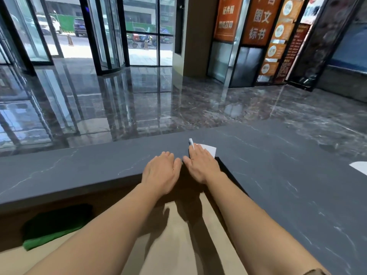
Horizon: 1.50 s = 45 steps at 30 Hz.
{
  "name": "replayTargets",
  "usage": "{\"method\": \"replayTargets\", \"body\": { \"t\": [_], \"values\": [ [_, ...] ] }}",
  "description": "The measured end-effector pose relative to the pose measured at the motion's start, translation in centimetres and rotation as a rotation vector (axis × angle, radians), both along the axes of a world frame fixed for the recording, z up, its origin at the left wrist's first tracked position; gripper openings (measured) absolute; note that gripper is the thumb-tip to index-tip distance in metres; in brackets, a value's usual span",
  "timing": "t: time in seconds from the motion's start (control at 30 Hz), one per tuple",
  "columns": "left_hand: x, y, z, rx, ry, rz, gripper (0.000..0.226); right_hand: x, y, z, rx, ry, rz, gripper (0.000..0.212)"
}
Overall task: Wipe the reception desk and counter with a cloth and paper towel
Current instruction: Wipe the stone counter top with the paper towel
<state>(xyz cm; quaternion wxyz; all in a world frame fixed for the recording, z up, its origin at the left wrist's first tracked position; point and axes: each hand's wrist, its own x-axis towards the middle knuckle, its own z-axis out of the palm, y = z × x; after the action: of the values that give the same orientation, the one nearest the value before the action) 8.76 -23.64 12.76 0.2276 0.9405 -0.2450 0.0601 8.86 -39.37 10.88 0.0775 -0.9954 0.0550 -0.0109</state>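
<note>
One paper towel [208,149], white and folded, lies flat on the dark stone counter [278,175] just beyond the counter's inner corner [218,158], where the two runs of the top meet. The right hand [200,165] lies on it with straight fingers, pressing it to the stone, not gripping it. A folded tip and one white edge show past the fingers. The left hand [160,171] rests flat on the bare counter just left of that corner, fingers relaxed and holding nothing, its thumb close to the right thumb.

This looks like the paper-towel pass on the counter, taken at the corner itself. How much of the top is already done cannot be told from the surface.

The next move calls for steady downward pressure while the towel slides along one run away from the corner. It needs enough palm on the sheet to keep it from bunching or slipping out.

The green cloth [49,229] lies bunched on the lower beige desk [174,245], well left of the corner and below it, tucked under the counter's overhang. Far right of the corner, a second white sheet [359,167] lies on the counter, cut off by the frame edge. Beyond the corner lie a polished dark floor [139,100] and glass doors [107,32].
</note>
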Motion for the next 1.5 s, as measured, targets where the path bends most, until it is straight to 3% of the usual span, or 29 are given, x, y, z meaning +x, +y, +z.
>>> {"method": "replayTargets", "body": {
  "t": [0.13, 0.27, 0.6, 0.87, 1.0, 1.1, 1.23, 1.3, 1.4, 1.5],
  "values": [
    [0.5, -1.3, 0.1, 0.014, 0.087, -0.091, 0.044, 0.2, -5.5, 0.7, -0.014, 0.116, -0.184, 0.064],
    [0.7, -2.4, -0.5, 0.039, 0.075, -0.097, 0.041, -0.2, -6.4, 1.0, 0.022, 0.11, -0.248, 0.063],
    [2.3, -8.3, -0.4, 0.005, 0.09, -0.11, 0.04, 3.8, -7.6, 0.0, 0.08, 0.09, 0.033, 0.061],
    [4.4, -11.6, 0.1, 0.169, 0.152, -0.144, 0.035, 2.0, -21.3, 1.2, 0.099, 0.086, -0.342, 0.065],
    [5.7, -12.4, 1.2, 0.303, 0.197, -0.098, 0.04, 2.8, -22.2, 1.4, 0.102, 0.065, -0.472, 0.062],
    [6.1, -12.6, 1.6, 0.329, 0.213, -0.096, 0.034, 5.3, -17.1, 1.3, 0.147, 0.033, -0.303, 0.067],
    [5.7, -12.7, 2.8, 0.327, 0.245, -0.096, 0.005, 8.7, -10.1, 1.1, 0.206, 0.115, 0.06, 0.061],
    [5.9, -12.9, 3.1, 0.321, 0.253, -0.08, 0.017, 9.3, -9.7, 1.4, 0.2, 0.138, 0.152, 0.056],
    [6.0, -13.5, 3.4, 0.363, 0.218, -0.053, 0.03, 9.3, -12.6, 1.4, 0.148, 0.109, 0.148, 0.064],
    [5.9, -14.5, 3.0, 0.378, 0.22, -0.014, 0.031, 9.0, -19.0, 0.8, 0.145, 0.059, -0.05, 0.068]
  ]
}}
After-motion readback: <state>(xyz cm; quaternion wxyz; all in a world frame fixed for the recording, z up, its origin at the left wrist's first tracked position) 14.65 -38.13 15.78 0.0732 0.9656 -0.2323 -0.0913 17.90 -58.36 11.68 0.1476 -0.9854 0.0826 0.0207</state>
